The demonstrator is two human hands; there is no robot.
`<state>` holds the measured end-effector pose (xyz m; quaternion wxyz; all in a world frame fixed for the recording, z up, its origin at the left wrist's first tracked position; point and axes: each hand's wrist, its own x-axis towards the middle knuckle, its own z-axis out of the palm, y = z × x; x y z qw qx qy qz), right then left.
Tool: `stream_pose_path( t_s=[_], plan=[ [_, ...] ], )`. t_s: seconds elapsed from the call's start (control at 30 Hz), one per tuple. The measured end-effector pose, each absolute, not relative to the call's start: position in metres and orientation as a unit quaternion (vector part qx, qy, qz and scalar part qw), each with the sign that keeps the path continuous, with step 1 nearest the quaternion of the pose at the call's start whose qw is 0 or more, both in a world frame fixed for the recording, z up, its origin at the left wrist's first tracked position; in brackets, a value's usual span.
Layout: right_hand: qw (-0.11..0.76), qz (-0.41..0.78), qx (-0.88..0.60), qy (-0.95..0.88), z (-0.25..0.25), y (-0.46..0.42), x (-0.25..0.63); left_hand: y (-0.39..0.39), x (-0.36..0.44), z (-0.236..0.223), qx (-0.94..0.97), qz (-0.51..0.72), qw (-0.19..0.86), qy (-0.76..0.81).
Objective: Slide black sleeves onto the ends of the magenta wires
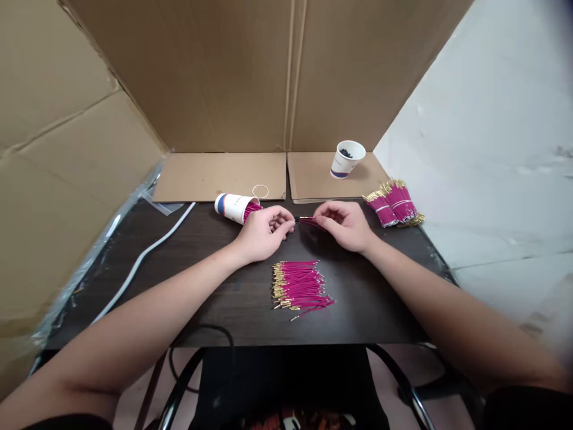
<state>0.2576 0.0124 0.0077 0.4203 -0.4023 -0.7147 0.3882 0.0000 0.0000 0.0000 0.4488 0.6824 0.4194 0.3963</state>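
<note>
My left hand [266, 233] and my right hand [344, 224] face each other above the dark table. Thumb and forefinger of the right pinch a short magenta wire [308, 218] with a gold terminal. At the wire's left end, the left fingertips close on a small black piece, partly hidden by the fingers. Below the hands lies a loose row of magenta wires [302, 286], their gold terminals to the left. Touching or just behind my left hand, a paper cup [233, 206] rests on its side with more magenta wires inside.
Bundled magenta wires [394, 203] lie at the table's right edge. An upright paper cup [347, 159] holding small black pieces stands on a cardboard sheet [313, 173]. A rubber band [260, 191] and a pale cable [143, 257] lie left. Cardboard walls [201, 71] rise behind.
</note>
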Motion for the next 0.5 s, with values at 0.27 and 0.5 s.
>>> stream_pose_path(
  t_s=[0.27, 0.5],
  plan=[
    [0.428, 0.285, -0.412, -0.752, -0.0012, 0.0135, 0.2544, 0.0046, 0.006, -0.0026, 0.586, 0.454, 0.512, 0.433],
    [0.437, 0.244, -0.42, -0.757, -0.0031, 0.0132, 0.2505, 0.0061, 0.0062, -0.0012, 0.57, 0.46, 0.517, 0.443]
  ],
)
